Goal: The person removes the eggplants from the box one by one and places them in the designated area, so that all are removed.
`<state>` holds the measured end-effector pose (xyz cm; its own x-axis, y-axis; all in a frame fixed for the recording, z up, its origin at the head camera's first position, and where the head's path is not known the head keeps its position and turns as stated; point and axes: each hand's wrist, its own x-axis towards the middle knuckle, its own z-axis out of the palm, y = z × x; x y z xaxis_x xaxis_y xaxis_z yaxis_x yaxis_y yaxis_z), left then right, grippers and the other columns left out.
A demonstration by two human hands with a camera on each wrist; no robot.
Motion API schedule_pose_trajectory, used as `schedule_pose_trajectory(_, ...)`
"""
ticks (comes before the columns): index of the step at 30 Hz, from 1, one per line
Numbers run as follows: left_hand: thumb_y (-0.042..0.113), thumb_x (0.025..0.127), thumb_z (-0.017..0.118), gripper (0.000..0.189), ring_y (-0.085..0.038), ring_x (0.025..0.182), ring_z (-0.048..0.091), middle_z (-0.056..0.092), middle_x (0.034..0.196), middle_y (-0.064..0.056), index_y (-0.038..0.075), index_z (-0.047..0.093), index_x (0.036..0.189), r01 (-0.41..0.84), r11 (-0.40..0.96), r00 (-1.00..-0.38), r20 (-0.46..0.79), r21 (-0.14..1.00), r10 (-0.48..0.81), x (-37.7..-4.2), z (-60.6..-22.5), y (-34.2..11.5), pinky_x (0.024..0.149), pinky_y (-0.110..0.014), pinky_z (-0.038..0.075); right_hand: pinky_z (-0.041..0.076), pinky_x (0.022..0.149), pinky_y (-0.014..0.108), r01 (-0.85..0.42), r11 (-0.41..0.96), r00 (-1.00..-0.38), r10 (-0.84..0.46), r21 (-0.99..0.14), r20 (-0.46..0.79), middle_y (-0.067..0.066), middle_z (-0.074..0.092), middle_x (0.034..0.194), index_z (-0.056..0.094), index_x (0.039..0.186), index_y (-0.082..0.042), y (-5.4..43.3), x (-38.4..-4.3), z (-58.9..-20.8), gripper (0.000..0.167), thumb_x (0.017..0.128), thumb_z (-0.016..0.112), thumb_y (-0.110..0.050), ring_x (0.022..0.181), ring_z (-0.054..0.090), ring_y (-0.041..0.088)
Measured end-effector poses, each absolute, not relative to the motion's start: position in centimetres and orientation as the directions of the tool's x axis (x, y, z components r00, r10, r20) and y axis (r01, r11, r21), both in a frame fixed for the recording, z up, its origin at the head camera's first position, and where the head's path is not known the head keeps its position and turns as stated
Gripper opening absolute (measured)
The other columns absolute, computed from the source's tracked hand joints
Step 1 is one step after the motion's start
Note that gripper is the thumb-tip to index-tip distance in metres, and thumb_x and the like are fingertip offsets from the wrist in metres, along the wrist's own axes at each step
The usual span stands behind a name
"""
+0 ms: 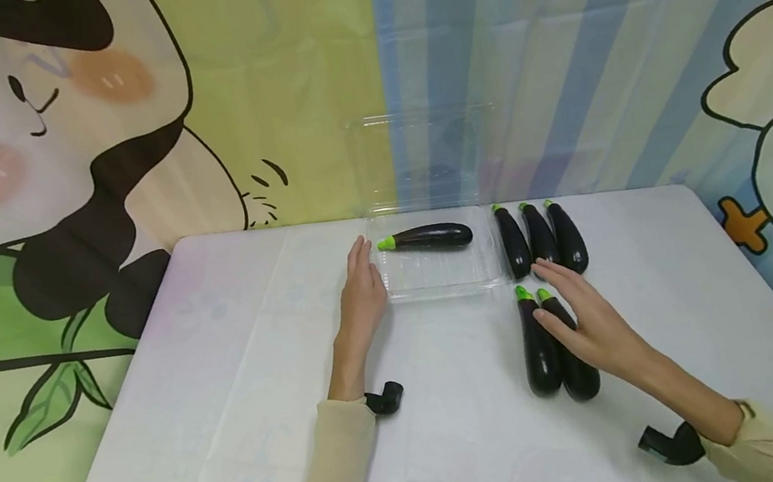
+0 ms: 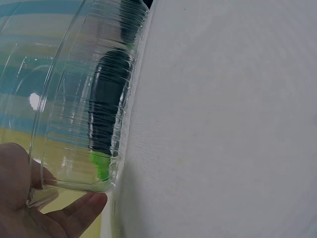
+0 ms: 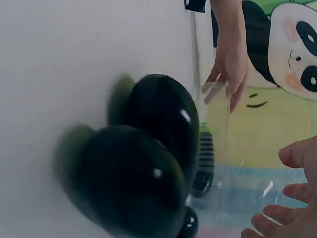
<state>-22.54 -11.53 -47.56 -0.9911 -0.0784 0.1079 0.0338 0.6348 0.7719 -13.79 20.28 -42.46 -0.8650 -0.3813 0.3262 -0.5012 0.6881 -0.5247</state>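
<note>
A clear plastic container (image 1: 430, 278) lies with its lid raised at the back of the table; one eggplant (image 1: 435, 237) rests crosswise inside. My left hand (image 1: 362, 291) holds the container's left wall, its thumb seen through the plastic in the left wrist view and its fingers (image 2: 86, 210) outside. Over two eggplants (image 1: 540, 347) lying side by side in front of the container, my right hand (image 1: 589, 323) hovers with spread fingers. The right wrist view shows nothing in the right hand's fingers (image 3: 294, 193), apart from the eggplants' dark rounded ends (image 3: 131, 183).
Three more eggplants (image 1: 568, 237) lie in a row to the right of the container. The raised clear lid (image 1: 426, 155) stands against a printed cloth backdrop (image 1: 300, 78). A white cloth covers the table (image 1: 235, 433).
</note>
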Motion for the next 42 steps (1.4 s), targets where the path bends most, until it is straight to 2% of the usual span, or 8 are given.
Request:
schedule_pose_trajectory(8,0.013,0.104,0.031,0.047,-0.031,0.132,0.048,0.020,0.162,0.003,0.009,0.030,0.151,0.037,0.636,-0.991,0.109,0.771,-0.075,-22.6,-47.6,-11.5,0.102,-0.048,0.047,0.041,0.105,0.056,-0.635,0.654,-0.766,-0.605,-0.412,0.220,0.016,0.048,0.146,0.045,0.143,-0.006,18.2,-16.7,-39.7,0.055,0.093,0.064,-0.017,0.134,0.045,0.035)
schedule_pose_trajectory(12,0.014,0.105,0.031,0.047,-0.030,0.134,0.047,0.021,0.162,0.002,0.008,0.031,0.151,0.035,0.634,-0.990,0.113,0.773,-0.083,-22.5,-47.7,-11.5,0.104,-0.047,0.046,0.043,0.105,0.054,-0.660,0.622,-0.726,-0.672,-0.422,0.145,0.014,0.051,0.143,0.046,0.143,-0.006,16.9,-18.9,-38.8,0.053,0.095,0.062,-0.021,0.132,0.048,0.034)
schedule_pose_trajectory(18,0.013,0.104,0.032,0.047,-0.027,0.142,0.037,0.021,0.162,0.002,0.008,0.031,0.151,0.036,0.630,-0.993,0.101,0.776,-0.068,-22.5,-47.6,-11.3,0.114,-0.044,0.037,0.043,0.107,0.053,-0.633,0.619,-0.710,-0.703,-0.465,0.030,0.014,0.052,0.143,0.048,0.142,-0.009,14.7,-22.7,-38.4,0.050,0.096,0.060,-0.022,0.133,0.048,0.034)
schedule_pose_trajectory(26,0.013,0.104,0.032,0.047,-0.029,0.141,0.039,0.023,0.162,0.000,0.008,0.032,0.150,0.049,0.639,-0.989,0.126,0.768,-0.076,-22.5,-47.7,-11.3,0.113,-0.046,0.038,0.049,0.100,0.048,-0.681,0.609,-0.658,-0.753,-0.405,-0.026,0.017,0.058,0.135,0.053,0.139,-0.006,11.2,-28.3,-39.3,0.047,0.095,0.062,-0.022,0.124,0.056,0.033)
schedule_pose_trajectory(34,0.013,0.104,0.032,0.047,-0.028,0.142,0.038,0.022,0.162,0.001,0.008,0.031,0.151,0.039,0.641,-0.989,0.120,0.766,-0.083,-22.7,-47.8,-11.4,0.114,-0.045,0.037,0.048,0.100,0.049,-0.660,0.679,-0.682,-0.721,-0.322,-0.122,0.017,0.057,0.138,0.052,0.140,-0.008,9.2,-32.3,-41.0,0.049,0.095,0.061,-0.026,0.125,0.056,0.033)
schedule_pose_trajectory(42,0.012,0.104,0.033,0.047,-0.026,0.143,0.036,0.022,0.162,0.002,0.008,0.032,0.151,0.033,0.645,-0.989,0.117,0.764,-0.087,-22.6,-47.7,-11.5,0.115,-0.045,0.036,0.048,0.101,0.048,-0.634,0.726,-0.717,-0.681,-0.266,-0.150,0.015,0.057,0.139,0.052,0.140,-0.009,7.8,-33.0,-42.2,0.049,0.095,0.061,-0.029,0.125,0.056,0.032)
